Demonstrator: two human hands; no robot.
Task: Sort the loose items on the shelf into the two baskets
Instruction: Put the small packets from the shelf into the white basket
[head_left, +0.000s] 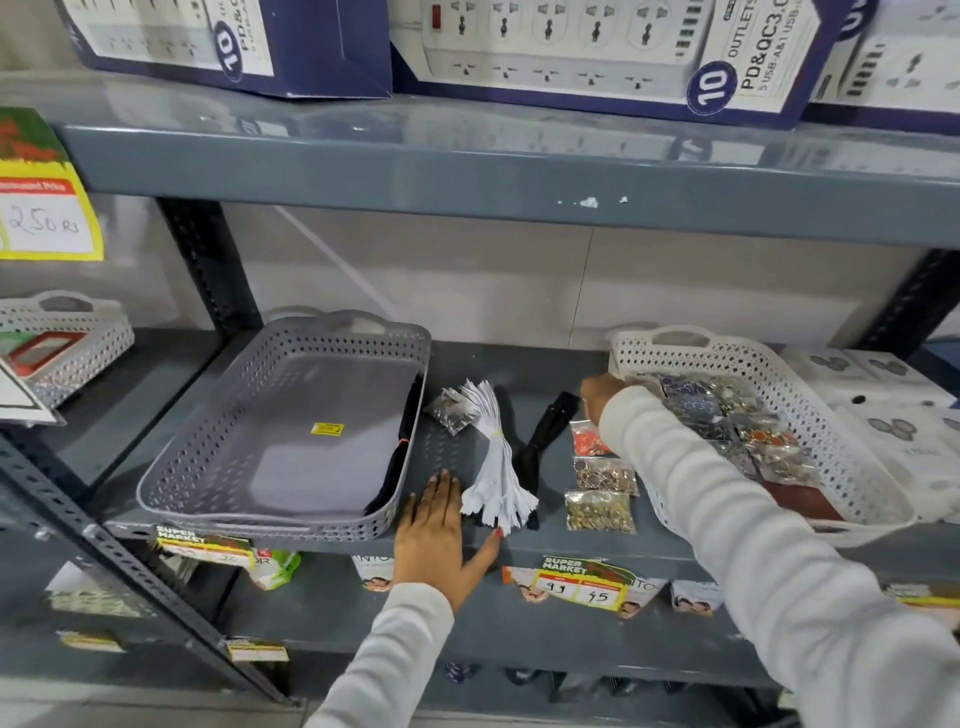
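Observation:
A grey basket (208, 467) on the left of the shelf holds black items along its right wall. A white basket (841, 467) on the right is filled with several button packets. Between them lie a white zipper bundle (493, 457), a black zipper bundle (545, 436), a silver packet (452, 413), an orange packet (586, 439), a mixed-button packet (605, 475) and a gold packet (600, 512). My left hand (436, 535) rests flat on the shelf edge beside the white zippers. My right hand (602, 395) hovers over the white basket's left rim; its fingers are mostly hidden.
Boxes of power strips (597, 52) stand on the shelf above. Another white basket (67, 338) sits at the far left, white boxes (893, 395) at the far right. Price tags (579, 582) hang on the shelf front. A dark upright post (208, 260) rises behind the grey basket.

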